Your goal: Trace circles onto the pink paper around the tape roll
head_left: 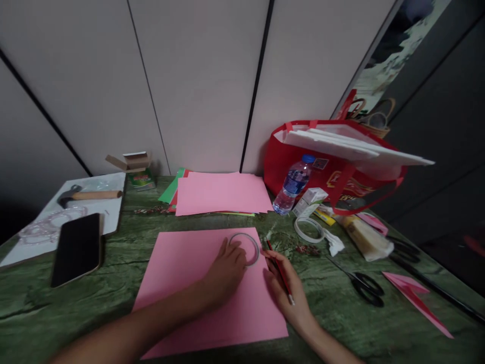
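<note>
A pink sheet of paper [178, 283] lies flat on the table in front of me. Near its upper right corner rests a thin grey ring [257, 251], with pink paper showing through its middle. My left hand [227, 270] holds the ring down on the sheet, its bent fingers over the left side of the rim. At the sheet's right edge my right hand [290, 290] is closed around a red pencil [282, 275]. The pencil's tip points away from me, beside the ring and apart from it.
Behind the sheet lies a pink paper stack [223, 193]. To the left are a black phone [78, 247] and a hammer [91, 195]. On the right are scissors [364, 285], a tape roll [308, 230], a water bottle [293, 186] and a red bag [278, 151].
</note>
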`<state>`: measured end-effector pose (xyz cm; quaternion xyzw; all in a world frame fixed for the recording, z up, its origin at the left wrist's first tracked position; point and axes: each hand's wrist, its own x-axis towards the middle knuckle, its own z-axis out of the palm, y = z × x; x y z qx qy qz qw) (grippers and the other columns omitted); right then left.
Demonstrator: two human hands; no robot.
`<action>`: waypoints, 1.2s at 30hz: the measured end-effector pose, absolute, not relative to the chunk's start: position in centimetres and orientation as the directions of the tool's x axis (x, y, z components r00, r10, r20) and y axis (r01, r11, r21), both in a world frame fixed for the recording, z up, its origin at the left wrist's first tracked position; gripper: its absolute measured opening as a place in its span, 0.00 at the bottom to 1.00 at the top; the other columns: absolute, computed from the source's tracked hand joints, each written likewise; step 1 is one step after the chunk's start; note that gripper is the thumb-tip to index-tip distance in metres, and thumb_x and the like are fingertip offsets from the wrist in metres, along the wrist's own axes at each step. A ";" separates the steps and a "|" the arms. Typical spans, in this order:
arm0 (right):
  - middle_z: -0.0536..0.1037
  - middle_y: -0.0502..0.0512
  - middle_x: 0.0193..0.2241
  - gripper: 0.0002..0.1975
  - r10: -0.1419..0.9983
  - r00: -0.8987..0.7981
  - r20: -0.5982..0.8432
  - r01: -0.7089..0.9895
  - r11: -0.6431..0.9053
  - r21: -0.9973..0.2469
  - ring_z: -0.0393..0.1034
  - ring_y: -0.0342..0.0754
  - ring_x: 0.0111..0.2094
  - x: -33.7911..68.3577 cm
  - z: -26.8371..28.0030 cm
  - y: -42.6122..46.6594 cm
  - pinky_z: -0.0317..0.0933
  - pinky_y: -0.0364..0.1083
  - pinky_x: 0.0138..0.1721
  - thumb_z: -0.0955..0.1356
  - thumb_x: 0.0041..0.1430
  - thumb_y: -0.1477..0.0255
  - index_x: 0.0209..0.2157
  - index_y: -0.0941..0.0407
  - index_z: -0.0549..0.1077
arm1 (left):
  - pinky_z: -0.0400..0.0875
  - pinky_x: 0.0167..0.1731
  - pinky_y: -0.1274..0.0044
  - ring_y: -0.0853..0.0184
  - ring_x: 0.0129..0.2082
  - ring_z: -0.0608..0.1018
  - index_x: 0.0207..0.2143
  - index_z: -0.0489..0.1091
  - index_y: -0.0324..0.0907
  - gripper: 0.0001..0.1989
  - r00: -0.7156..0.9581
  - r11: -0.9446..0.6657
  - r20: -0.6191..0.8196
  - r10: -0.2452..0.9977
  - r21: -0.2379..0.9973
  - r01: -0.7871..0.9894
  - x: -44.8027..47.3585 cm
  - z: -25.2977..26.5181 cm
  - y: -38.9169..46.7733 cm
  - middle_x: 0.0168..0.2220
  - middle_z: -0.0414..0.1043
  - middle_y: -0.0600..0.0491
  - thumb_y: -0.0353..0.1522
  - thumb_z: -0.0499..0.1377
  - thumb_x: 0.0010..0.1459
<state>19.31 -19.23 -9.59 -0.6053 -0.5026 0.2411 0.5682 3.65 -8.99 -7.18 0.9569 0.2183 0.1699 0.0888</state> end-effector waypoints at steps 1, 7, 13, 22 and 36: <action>0.71 0.61 0.49 0.15 0.874 0.401 0.275 0.318 0.149 -0.936 0.67 0.52 0.51 19.7 -9.6 -19.0 0.60 0.54 0.54 0.63 0.60 0.64 0.48 0.54 0.65 | 0.52 0.59 0.57 0.57 0.55 0.67 0.37 0.65 0.38 0.06 0.857 -0.896 0.272 0.437 0.215 0.389 3.9 -7.5 -9.1 0.42 0.70 0.46 0.23 0.52 0.58; 0.75 0.60 0.45 0.15 0.876 0.439 0.201 0.184 0.131 -0.974 0.73 0.52 0.44 22.0 -9.3 -16.6 0.68 0.53 0.47 0.64 0.59 0.61 0.45 0.54 0.67 | 0.59 0.58 0.60 0.56 0.56 0.66 0.35 0.65 0.38 0.04 0.838 -0.903 0.338 0.429 0.193 0.384 3.9 -8.8 -8.4 0.44 0.70 0.46 0.23 0.53 0.58; 0.76 0.60 0.43 0.16 0.910 0.364 0.199 0.162 0.149 -0.975 0.73 0.51 0.42 22.9 -8.7 -14.1 0.69 0.52 0.45 0.66 0.58 0.60 0.44 0.54 0.67 | 0.62 0.56 0.58 0.53 0.61 0.59 0.37 0.64 0.36 0.06 0.795 -0.907 0.444 0.413 0.121 0.403 3.6 -9.0 -8.4 0.50 0.66 0.41 0.22 0.50 0.59; 0.77 0.58 0.41 0.15 0.915 0.379 0.139 0.116 0.103 -0.988 0.74 0.50 0.39 23.3 -8.1 -11.9 0.68 0.53 0.45 0.66 0.58 0.60 0.43 0.53 0.69 | 0.62 0.55 0.59 0.53 0.56 0.65 0.36 0.66 0.33 0.10 0.803 -0.915 0.473 0.363 0.018 0.403 4.2 -9.7 -8.4 0.43 0.69 0.39 0.21 0.46 0.58; 0.75 0.53 0.27 0.22 0.973 0.226 0.054 -0.061 0.069 -0.996 0.72 0.46 0.26 22.0 -5.8 -5.3 0.72 0.48 0.27 0.66 0.52 0.50 0.30 0.57 0.69 | 0.65 0.53 0.60 0.53 0.54 0.68 0.36 0.68 0.34 0.08 0.733 -0.911 0.615 0.291 -0.055 0.408 4.0 -8.5 -9.1 0.44 0.70 0.42 0.23 0.49 0.59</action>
